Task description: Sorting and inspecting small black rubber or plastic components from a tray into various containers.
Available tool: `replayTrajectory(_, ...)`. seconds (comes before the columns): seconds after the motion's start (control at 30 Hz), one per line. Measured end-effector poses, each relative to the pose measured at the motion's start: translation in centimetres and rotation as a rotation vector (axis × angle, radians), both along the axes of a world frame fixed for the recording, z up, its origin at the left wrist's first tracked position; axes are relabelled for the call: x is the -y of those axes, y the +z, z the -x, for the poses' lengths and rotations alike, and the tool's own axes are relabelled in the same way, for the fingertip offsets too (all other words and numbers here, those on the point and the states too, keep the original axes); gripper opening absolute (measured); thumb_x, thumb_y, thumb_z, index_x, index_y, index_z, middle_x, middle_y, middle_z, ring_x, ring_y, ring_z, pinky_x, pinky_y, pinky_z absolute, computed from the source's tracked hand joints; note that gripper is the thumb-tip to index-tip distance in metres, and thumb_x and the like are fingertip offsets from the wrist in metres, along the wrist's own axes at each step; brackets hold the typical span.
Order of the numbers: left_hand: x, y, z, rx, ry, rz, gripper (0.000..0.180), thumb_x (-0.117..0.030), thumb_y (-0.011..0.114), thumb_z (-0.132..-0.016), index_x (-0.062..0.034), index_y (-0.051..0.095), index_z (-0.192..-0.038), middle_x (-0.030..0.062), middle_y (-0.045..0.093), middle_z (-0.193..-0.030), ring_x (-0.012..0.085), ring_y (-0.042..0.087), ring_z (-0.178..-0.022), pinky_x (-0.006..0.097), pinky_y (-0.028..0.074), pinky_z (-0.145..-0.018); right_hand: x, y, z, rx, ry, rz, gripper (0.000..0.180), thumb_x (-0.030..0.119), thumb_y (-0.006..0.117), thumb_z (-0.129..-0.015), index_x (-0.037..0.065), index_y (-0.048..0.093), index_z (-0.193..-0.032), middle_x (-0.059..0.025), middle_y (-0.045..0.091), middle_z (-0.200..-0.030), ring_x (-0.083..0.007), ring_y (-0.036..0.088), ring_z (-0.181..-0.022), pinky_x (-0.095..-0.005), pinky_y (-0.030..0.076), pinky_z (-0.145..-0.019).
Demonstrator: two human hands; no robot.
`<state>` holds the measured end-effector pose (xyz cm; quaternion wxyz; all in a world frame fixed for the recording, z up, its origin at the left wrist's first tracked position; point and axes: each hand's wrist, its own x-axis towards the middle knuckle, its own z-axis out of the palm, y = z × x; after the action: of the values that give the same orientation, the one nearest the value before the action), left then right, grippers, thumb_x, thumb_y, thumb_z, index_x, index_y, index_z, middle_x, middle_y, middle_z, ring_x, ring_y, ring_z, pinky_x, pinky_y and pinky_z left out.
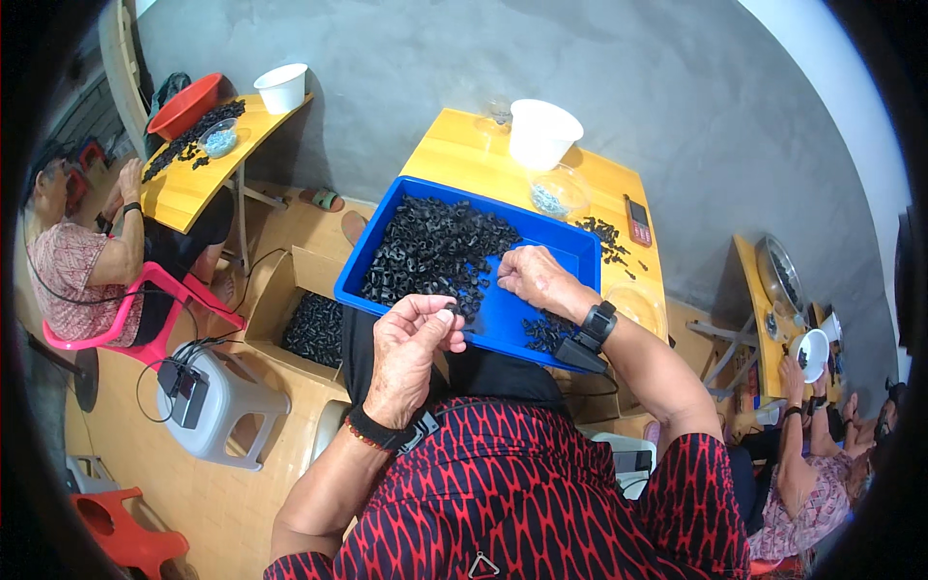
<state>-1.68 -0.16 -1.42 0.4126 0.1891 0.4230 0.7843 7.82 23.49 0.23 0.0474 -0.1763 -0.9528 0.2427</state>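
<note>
A blue tray [592, 253] lies in front of me, partly on the yellow table, with a heap of small black plastic parts [425, 242] filling its left side. Over the tray's near edge, my left hand [406, 348] pinches a small black plastic part [452, 309] between thumb and forefinger. My right hand [541, 280] is inside the tray, right of the heap, its fingers curled down and pressed together. Whatever those fingertips hold, if anything, is hidden. Near that wrist, smaller black pieces [549, 331] are gathered in the tray's near right corner.
On my yellow table [464, 145] stand a white tub [544, 133], a clear bowl of bluish small parts [551, 200], loose black pieces [604, 237] and a phone [638, 222]. A carton of black parts [314, 329] and a grey stool [217, 406] stand left. People work at tables on both sides.
</note>
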Motion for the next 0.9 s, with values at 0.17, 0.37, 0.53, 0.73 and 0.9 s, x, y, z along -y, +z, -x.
replayTrajectory(0.17, 0.0, 0.1, 0.1, 0.006, -0.001, -0.002, 0.016, -0.008, 0.064, -0.095, -0.0003, 0.062, -0.109, 0.0091, 0.069, -0.091, 0.0149, 0.067, -0.077, 0.030, 0.058, -0.072, 1.2, 2.2, -0.3, -0.106, -0.183, 0.380, 0.012, 0.007, 0.066, -0.089, -0.003, 0.064, -0.095, -0.0096, 0.069, -0.082, -0.0130, 0.069, -0.072, -0.0274, 0.056, -0.062)
replayTrajectory(0.37, 0.2, 0.5, -0.3, -0.016, -0.058, -0.012, 0.015, -0.007, 0.063, -0.095, 0.0006, 0.063, -0.108, 0.0103, 0.070, -0.093, 0.0155, 0.068, -0.078, 0.030, 0.058, -0.072, 5.6, 4.9, -2.1, -0.377, -0.031, 0.879, 0.014, 0.002, 0.066, -0.089, -0.005, 0.060, -0.099, -0.0121, 0.068, -0.086, -0.0194, 0.072, -0.072, -0.0292, 0.059, -0.061)
replayTrajectory(0.53, 0.2, 0.8, -0.8, -0.022, -0.130, -0.044, 0.015, -0.006, 0.063, -0.095, 0.0015, 0.063, -0.108, 0.0114, 0.070, -0.095, 0.0160, 0.068, -0.079, 0.030, 0.058, -0.073, 8.6, 3.5, -3.2, -0.381, 0.015, 0.892, 0.015, 0.004, 0.067, -0.092, -0.003, 0.064, -0.104, -0.0059, 0.065, -0.084, -0.0109, 0.066, -0.071, -0.0239, 0.054, -0.062)
replayTrajectory(0.73, 0.2, 0.5, -0.9, -0.018, -0.150, -0.047, 0.015, -0.005, 0.063, -0.095, 0.0019, 0.063, -0.108, 0.0117, 0.070, -0.095, 0.0168, 0.068, -0.079, 0.031, 0.058, -0.073, 10.0, 2.3, -3.4, -0.621, 0.087, 0.529, 0.017, -0.001, 0.063, -0.092, -0.004, 0.069, -0.108, -0.0088, 0.063, -0.097, -0.0126, 0.065, -0.082, -0.0233, 0.053, -0.070)
replayTrajectory(0.9, 0.1, -0.2, -0.7, 0.012, -0.154, -0.062, 0.016, -0.005, 0.063, -0.095, 0.0010, 0.062, -0.109, 0.0119, 0.070, -0.095, 0.0176, 0.068, -0.080, 0.032, 0.058, -0.074, 10.0, 2.1, -3.6, -0.621, 0.107, 0.457, 0.019, -0.003, 0.063, -0.091, -0.002, 0.069, -0.109, -0.0097, 0.063, -0.099, -0.0139, 0.063, -0.088, -0.0244, 0.052, -0.073)
